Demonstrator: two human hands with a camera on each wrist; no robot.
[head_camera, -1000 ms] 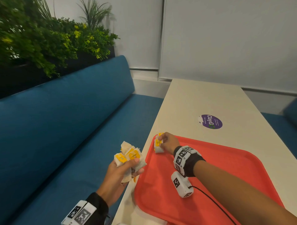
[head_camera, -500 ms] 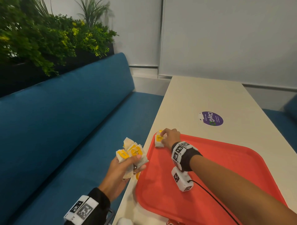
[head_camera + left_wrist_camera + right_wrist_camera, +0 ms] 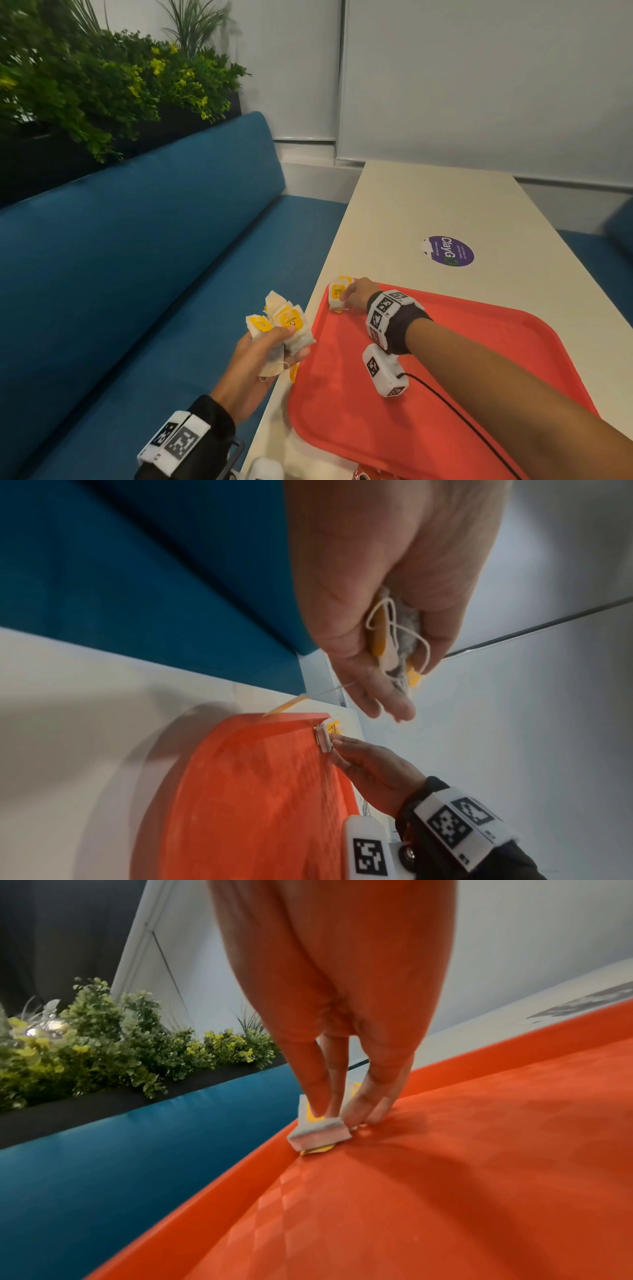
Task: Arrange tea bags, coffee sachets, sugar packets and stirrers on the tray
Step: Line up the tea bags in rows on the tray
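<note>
A red tray [image 3: 445,394] lies on the table. My right hand [image 3: 356,294] reaches to its far left corner and pinches a small stack of white tea bags with yellow tags [image 3: 337,291]. In the right wrist view the fingers [image 3: 322,1096] press on top of the stack [image 3: 318,1133] while the thumb holds its side on the tray floor [image 3: 445,1177]. My left hand [image 3: 267,346] hovers just off the tray's left edge and grips a bunch of tea bags [image 3: 284,318]. Their strings and tags [image 3: 400,631] show in the palm of that hand [image 3: 394,615].
The cream table [image 3: 428,205] carries a purple round sticker [image 3: 448,251] beyond the tray. A blue bench [image 3: 137,274] runs along the left, with plants [image 3: 102,85] behind it. Small white objects [image 3: 265,469] sit at the table's near edge.
My right hand has stayed on the tea bags at the tray's corner, nudging them slightly farther in. The left hand keeps its bunch and has barely moved.
</note>
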